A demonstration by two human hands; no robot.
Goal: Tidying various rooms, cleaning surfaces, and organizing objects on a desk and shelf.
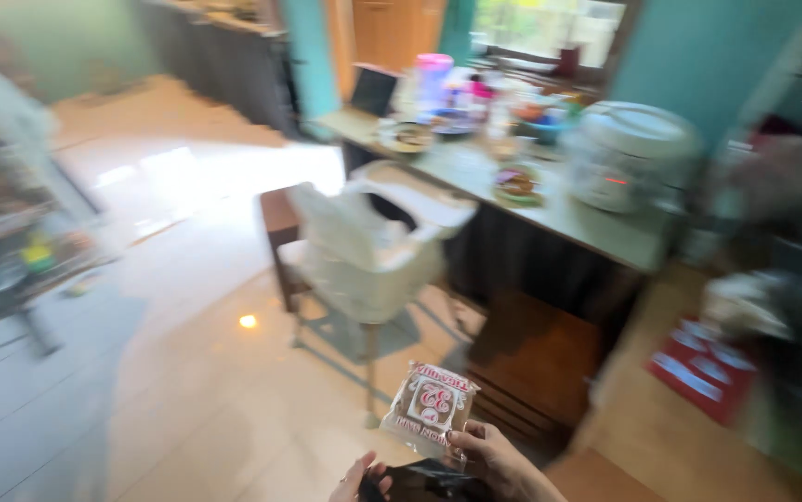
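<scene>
Clear snack packet (431, 409) is pinched by closed right hand (494, 460); black object (424, 482) is gripped by left hand (356, 482), fingers curled.

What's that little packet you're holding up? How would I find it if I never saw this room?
Start at the long table with the white rice cooker, then look down past the white high chair to the bottom edge, where two hands meet. The right hand pinches a small clear packet with a brown filling and red-and-white print. The left hand is beside a black thing; only the packet is see-through.
</scene>
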